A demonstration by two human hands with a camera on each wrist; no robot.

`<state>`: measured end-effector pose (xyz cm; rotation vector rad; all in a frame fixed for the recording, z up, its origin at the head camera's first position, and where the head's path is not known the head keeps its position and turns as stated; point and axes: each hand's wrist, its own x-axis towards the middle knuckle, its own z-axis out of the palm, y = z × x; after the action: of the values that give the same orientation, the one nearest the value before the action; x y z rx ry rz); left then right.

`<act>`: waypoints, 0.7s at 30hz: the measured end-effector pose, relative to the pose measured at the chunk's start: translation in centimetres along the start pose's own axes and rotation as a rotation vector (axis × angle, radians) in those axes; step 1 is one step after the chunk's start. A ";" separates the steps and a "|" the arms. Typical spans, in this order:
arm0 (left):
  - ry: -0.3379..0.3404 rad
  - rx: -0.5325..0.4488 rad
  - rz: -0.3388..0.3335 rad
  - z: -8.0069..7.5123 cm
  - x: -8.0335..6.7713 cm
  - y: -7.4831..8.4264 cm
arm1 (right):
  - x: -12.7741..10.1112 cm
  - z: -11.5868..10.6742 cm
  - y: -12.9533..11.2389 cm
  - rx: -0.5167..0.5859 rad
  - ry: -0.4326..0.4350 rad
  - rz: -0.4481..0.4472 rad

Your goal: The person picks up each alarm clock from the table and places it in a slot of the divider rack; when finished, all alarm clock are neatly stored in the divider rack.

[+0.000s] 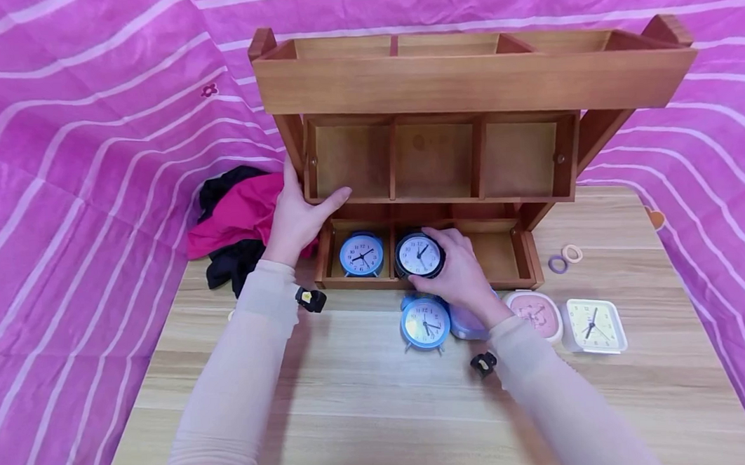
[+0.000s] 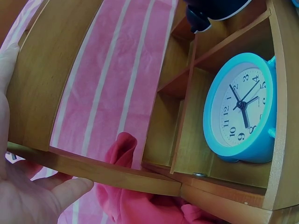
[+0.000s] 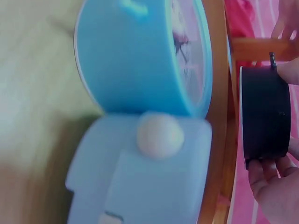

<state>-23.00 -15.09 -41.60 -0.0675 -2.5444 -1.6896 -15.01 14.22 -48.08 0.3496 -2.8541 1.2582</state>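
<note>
A three-tier wooden shelf rack stands at the back of the table. My left hand grips the left end of its middle tier, thumb along the front edge. My right hand holds a round black alarm clock at the middle compartment of the bottom tier. A blue alarm clock stands in the bottom left compartment. Another blue twin-bell clock stands on the table before the rack, beside a pale blue box-shaped clock.
A pink square clock and a white square clock lie at the right on the wooden table. Two small rings lie behind them. Pink and black cloths are heaped left of the rack. Pink striped fabric surrounds everything.
</note>
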 end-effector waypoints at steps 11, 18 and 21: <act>-0.003 -0.006 0.007 0.3 0.1 -0.1 | 1.8 -0.4 1.8 -0.060 -0.044 0.037; 0.000 -0.005 0.005 0.1 0.1 0.0 | 2.2 -0.1 2.3 -0.095 -0.110 0.061; 0.003 -0.003 0.008 0.0 0.0 0.0 | 2.4 0.1 2.3 -0.116 -0.130 0.057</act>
<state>-23.00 -15.10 -41.64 -0.0746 -2.5358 -1.6902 -17.83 15.21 -49.62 0.3641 -3.0508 1.1104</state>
